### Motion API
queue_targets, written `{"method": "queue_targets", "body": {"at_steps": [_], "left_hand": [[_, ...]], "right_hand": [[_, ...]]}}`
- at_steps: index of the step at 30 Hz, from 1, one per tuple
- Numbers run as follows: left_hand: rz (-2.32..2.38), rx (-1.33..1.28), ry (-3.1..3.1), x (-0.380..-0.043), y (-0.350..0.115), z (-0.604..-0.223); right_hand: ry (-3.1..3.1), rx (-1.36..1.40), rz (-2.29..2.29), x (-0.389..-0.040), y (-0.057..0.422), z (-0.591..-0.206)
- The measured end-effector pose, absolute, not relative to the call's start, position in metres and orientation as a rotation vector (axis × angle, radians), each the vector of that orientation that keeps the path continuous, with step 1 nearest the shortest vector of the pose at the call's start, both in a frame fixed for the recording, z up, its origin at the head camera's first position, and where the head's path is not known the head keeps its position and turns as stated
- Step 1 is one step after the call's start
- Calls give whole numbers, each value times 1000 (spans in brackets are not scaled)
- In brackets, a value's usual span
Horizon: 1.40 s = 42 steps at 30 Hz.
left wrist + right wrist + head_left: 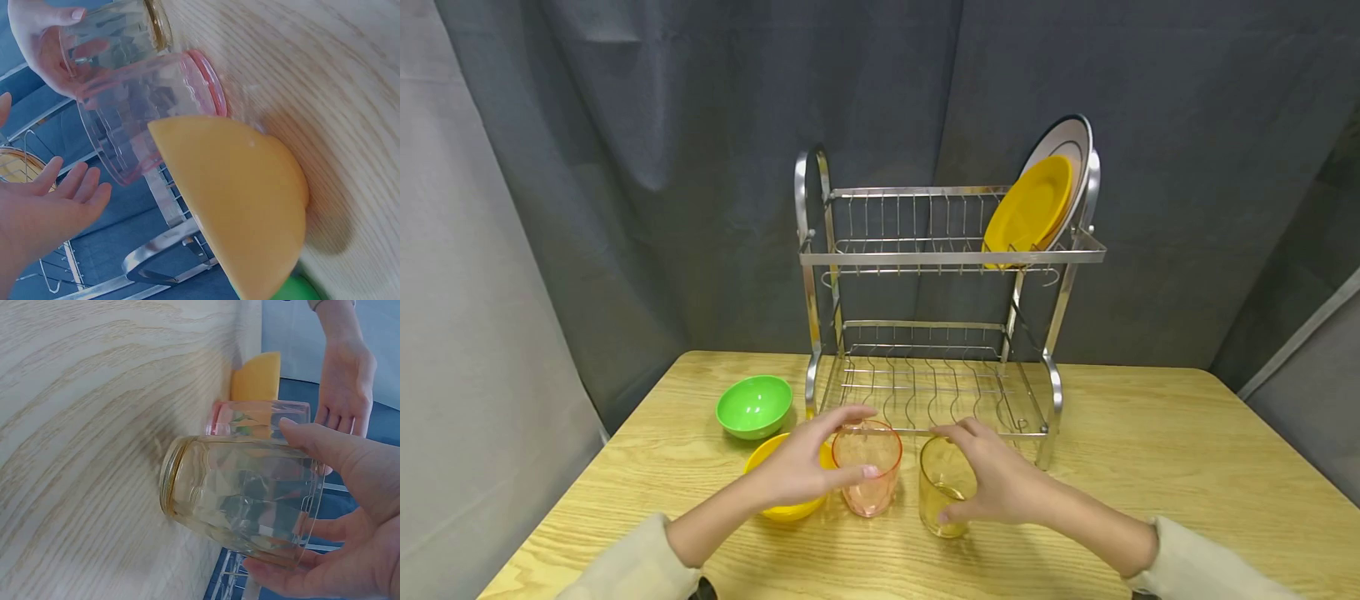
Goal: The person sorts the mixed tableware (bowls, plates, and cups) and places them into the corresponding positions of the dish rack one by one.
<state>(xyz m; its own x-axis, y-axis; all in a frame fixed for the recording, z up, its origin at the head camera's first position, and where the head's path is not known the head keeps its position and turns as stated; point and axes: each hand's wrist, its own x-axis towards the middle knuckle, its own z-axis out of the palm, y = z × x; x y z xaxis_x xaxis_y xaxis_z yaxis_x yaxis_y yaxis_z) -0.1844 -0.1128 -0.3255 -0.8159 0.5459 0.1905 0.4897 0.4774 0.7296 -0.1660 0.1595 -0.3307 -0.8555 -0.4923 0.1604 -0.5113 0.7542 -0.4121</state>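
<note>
A pink clear glass (pixel 868 471) stands upright on the table, with a yellow clear glass (pixel 942 492) to its right. My right hand (pixel 1000 479) holds the yellow glass near its rim, thumb on one side and fingers on the other, as the right wrist view shows. My left hand (pixel 801 467) hovers at the rim of the pink glass, thumb and fingers spread. In the left wrist view a gap separates those fingers (pixel 75 184) from the pink glass (pixel 150 112). Partly behind my left hand sits a yellow bowl (pixel 790 510).
A green bowl (pixel 755 407) sits at the left, behind the yellow one. Just beyond the glasses stands a two-tier metal dish rack (pixel 951 258). On its upper tier, at the right, lean a yellow plate (pixel 1028 208) and a white dark-rimmed plate (pixel 1063 140).
</note>
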Motion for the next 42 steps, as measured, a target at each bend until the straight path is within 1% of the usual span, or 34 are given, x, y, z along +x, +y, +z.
{"method": "queue_targets", "body": {"at_steps": [5, 15, 25, 32, 42], "left_hand": [[1267, 982, 2628, -183, -107, -326], [1271, 1039, 2604, -179, -98, -323], [1325, 1071, 2555, -177, -94, -322], [1362, 1056, 2517, -177, -92, -321], [1467, 1135, 2417, -177, -87, -323]], "right_hand": [[-2891, 778, 767, -163, 162, -325], [-2745, 812, 827, -164, 177, -311], [-2692, 808, 1071, -159, 189, -298], [-2638, 743, 1233, -153, 189, -299], [-2542, 672, 1395, -144, 180, -302]]}}
